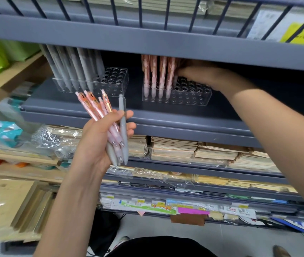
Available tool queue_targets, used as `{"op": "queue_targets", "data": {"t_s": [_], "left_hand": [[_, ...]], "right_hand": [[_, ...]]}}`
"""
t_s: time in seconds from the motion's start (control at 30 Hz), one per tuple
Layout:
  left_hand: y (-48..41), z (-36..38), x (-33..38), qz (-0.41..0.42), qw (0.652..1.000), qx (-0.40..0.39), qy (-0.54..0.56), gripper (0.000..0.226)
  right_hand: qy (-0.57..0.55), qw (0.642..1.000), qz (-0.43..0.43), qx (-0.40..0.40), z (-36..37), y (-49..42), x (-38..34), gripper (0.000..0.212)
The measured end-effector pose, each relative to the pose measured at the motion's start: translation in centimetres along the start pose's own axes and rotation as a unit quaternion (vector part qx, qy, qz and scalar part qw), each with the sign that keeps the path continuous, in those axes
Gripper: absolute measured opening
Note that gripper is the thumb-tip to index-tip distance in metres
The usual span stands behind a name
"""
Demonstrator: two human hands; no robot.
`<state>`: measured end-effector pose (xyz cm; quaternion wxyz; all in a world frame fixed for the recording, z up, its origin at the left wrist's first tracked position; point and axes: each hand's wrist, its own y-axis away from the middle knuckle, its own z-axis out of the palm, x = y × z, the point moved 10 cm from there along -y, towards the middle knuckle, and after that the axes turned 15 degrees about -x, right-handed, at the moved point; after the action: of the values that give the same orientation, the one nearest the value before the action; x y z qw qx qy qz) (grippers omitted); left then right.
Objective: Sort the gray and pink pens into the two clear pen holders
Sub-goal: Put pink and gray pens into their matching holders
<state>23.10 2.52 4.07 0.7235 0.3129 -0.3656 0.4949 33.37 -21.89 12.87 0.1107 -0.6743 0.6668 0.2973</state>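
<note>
Gray metal shelf unit (166, 43), several tiers. Lower tier: notebook stacks (184, 149), tan edges, plastic-wrapped.

Both holders stand on the middle tier, well apart.
- left holder (114, 80): clear block with a grid of round holes. The racked gray pens (77, 69) fill its left end, tips down and leaning left. Holes at its right end are open.
- right holder (192, 97): same type. The racked pink pens (156, 75) stand in a row at its left end, upright, with pale pink grips in the holes and patterned pink barrels above. The other holes are open.

The left hand (99, 141) is in front of the shelf, palm up, with fingers and thumb curled round a mixed bundle. The held pink pens (95, 106), about four, fan out with clicker ends up and have orange-pink patterned clips. The held gray pens (123, 127), at least two, are frosted gray and lie at the right of the bundle.

The right hand (199, 75) is over the right holder, fingertips against the racked pink pens. The upper shelf lip hides part of it, so I cannot tell how the fingers sit or whether they have a pen.

Yellow price tag (303, 35), top right: ".00" is legible, the rest is behind a rail bar. The label strip (156, 204) on the bottom tier and the print on the pens are too small to read.
</note>
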Motion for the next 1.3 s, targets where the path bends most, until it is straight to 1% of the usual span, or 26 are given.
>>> {"op": "queue_targets", "data": {"t_s": [0.1, 0.23, 0.27, 0.33, 0.37, 0.4, 0.43, 0.47, 0.5, 0.53, 0.57, 0.6, 0.63, 0.7, 0.77, 0.83, 0.87, 0.93, 0.97, 1.0, 1.07, 1.13, 1.23, 1.3], "left_hand": [[0.1, -0.1, -0.1, -0.002, 1.0, 0.004, 0.003, 0.045], [0.1, -0.1, -0.5, -0.009, 1.0, 0.0, 0.008, 0.02], [0.1, 0.0, -0.6, -0.013, 1.0, -0.005, 0.007, 0.015], [0.2, 0.2, -0.9, -0.02, 1.0, -0.017, 0.003, 0.011], [0.2, 0.4, -1.0, -0.021, 1.0, -0.023, 0.002, 0.011], [0.3, 0.5, -1.0, -0.022, 0.999, -0.029, 0.002, 0.011], [0.3, 0.6, -1.0, -0.022, 0.999, -0.033, 0.002, 0.011], [0.3, 0.7, -1.0, -0.02, 0.999, -0.037, 0.004, 0.011], [0.3, 0.9, -0.9, -0.019, 0.999, -0.04, 0.005, 0.013], [0.3, 1.0, -0.9, -0.018, 0.999, -0.043, 0.005, 0.015], [0.3, 1.2, -0.9, -0.018, 0.999, -0.046, 0.002, 0.017], [0.4, 1.4, -1.0, -0.019, 0.999, -0.05, -0.002, 0.019], [0.4, 1.7, -1.2, -0.022, 0.998, -0.055, -0.007, 0.02], [0.4, 2.4, -1.6, -0.026, 0.997, -0.07, -0.013, 0.023], [0.5, 3.2, -1.8, -0.028, 0.995, -0.089, -0.021, 0.028], [0.7, 3.7, -1.8, -0.027, 0.994, -0.105, -0.033, 0.03], [0.8, 3.8, -1.8, -0.026, 0.993, -0.11, -0.036, 0.028], [0.9, 3.8, -1.7, -0.025, 0.992, -0.12, -0.036, 0.015], [1.0, 3.8, -1.7, -0.026, 0.991, -0.125, -0.032, 0.009], [1.0, 3.6, -1.7, -0.028, 0.991, -0.127, -0.028, 0.01], [1.2, 2.7, -1.6, -0.034, 0.992, -0.121, -0.021, 0.016], [1.4, 1.7, -1.3, -0.038, 0.992, -0.117, -0.022, 0.024], [1.6, 0.3, -0.8, -0.039, 0.992, -0.117, -0.039, 0.023], [1.6, -0.6, -0.3, -0.031, 0.993, -0.111, -0.03, 0.022]], "right_hand": [[-0.019, 0.999, -0.02, 0.02, -0.3, 0.4, 0.0, 0.031], [0.003, 1.0, -0.012, 0.024, 0.0, 0.2, 0.2, 0.039], [0.006, 1.0, -0.012, 0.021, 0.0, 0.2, 0.2, 0.038], [-0.002, 1.0, -0.008, 0.01, 0.1, 0.4, 0.3, 0.029], [-0.008, 1.0, 0.001, 0.008, 0.2, 0.6, 0.6, 0.025], [-0.011, 1.0, 0.019, 0.012, 0.1, 1.0, 1.2, 0.025], [-0.015, 0.998, 0.041, 0.034, -0.2, 1.7, 1.8, 0.027], [-0.026, 0.995, 0.054, 0.081, -0.7, 2.7, 2.3, 0.027], [-0.051, 0.987, 0.042, 0.145, -1.4, 4.2, 2.2, 0.022], [-0.094, 0.975, 0.004, 0.203, -1.7, 5.8, 1.6, 0.016], [-0.149, 0.961, -0.041, 0.229, -1.4, 7.1, 0.8, 0.012], [-0.191, 0.954, -0.078, 0.219, -0.5, 8.1, 0.0, 0.012], [-0.2, 0.957, -0.101, 0.185, 0.8, 8.6, -1.0, 0.013], [-0.161, 0.976, -0.116, 0.09, 3.8, 9.0, -2.7, 0.013], [-0.151, 0.979, -0.134, 0.001, 6.4, 8.9, -4.0, 0.015], [-0.187, 0.968, -0.154, -0.067, 8.0, 8.6, -4.7, 0.014], [-0.209, 0.961, -0.156, -0.091, 8.5, 8.4, -4.8, 0.013], [-0.266, 0.944, -0.153, -0.119, 9.2, 7.9, -4.5, 0.015], [-0.302, 0.933, -0.154, -0.118, 9.3, 7.7, -4.3, 0.017], [-0.344, 0.92, -0.159, -0.101, 9.1, 7.6, -4.1, 0.018], [-0.421, 0.889, -0.175, -0.038, 8.1, 7.3, -3.7, 0.016], [-0.46, 0.868, -0.188, 0.025, 7.1, 7.3, -3.4, 0.011], [-0.469, 0.86, -0.189, 0.063, 7.3, 7.4, -4.1, 0.01], [-0.463, 0.863, -0.193, 0.053, 8.5, 7.1, -5.4, 0.011]]}}
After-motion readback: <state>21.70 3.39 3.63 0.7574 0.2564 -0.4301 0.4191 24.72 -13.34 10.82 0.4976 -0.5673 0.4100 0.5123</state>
